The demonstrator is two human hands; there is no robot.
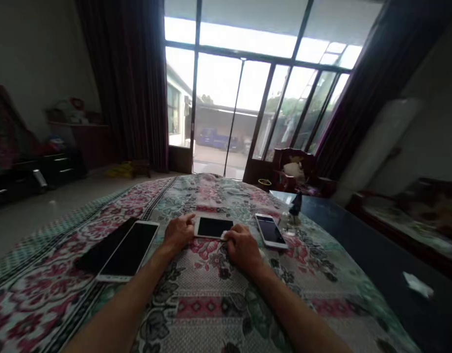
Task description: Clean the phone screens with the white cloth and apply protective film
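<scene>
A white-framed smartphone (215,227) with a dark screen lies sideways on the patterned tablecloth. My left hand (177,231) grips its left end, fingers bent and closed at the edge. At the phone's lower right corner, my right hand (243,246) pinches a small white wad, apparently tissue (223,235), against the screen. A second white phone (270,230) rests to the right of that hand, tilted away. Left of my left arm lies a larger white-edged phone (130,250), partly over a flat black item (104,250).
The round table's floral cloth (204,328) spreads under everything. A small dark figurine (295,205) stands at the far right, near a clear glass-like object. Beyond the cloth, a dark surface (376,250) holds a crumpled white paper (417,284). Glass doors (220,122) are ahead.
</scene>
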